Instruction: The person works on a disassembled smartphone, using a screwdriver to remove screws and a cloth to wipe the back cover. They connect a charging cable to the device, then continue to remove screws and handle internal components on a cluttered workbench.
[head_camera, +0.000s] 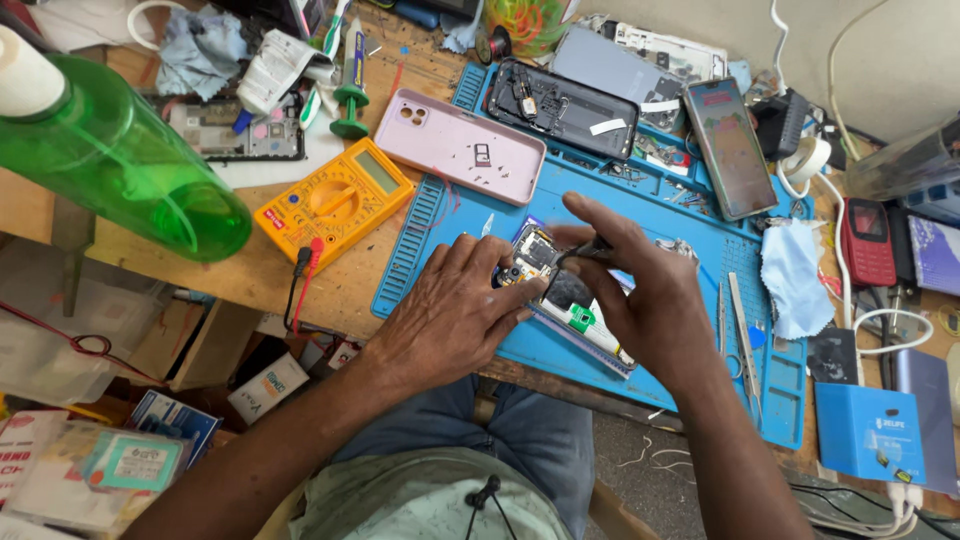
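The opened phone (560, 295) lay back-side up on the blue work mat (660, 230), near the front edge of the wooden bench (250, 270), with its circuit board and a green-tabbed part exposed. The left hand (455, 310) rested over the phone's left end, its fingers (500, 262) curled down and pressing on the upper corner to steady it. The right hand (645, 290) came in from the other side, thumb and forefinger pinched narrow around a thin dark tool (590, 252) whose tip met the board close to the left fingertips (whether it was tweezers or a small driver could not be told).

Just beyond the hands on the mat sat a pink phone back cover (460, 145) with a few tiny screws lying in it, and beside that a dark phone frame (560, 108), stripped open. A phone with a lit screen (732, 148) lay to the right of the frame. A yellow multimeter (335, 198) sat on the bench left of the mat, its red and black leads trailing toward the edge. A green plastic bottle (120, 160) loomed at the far left. Metal tweezers (742, 330) and a pale blue cloth (795, 275) lay on the mat's right part, well apart from the phone.
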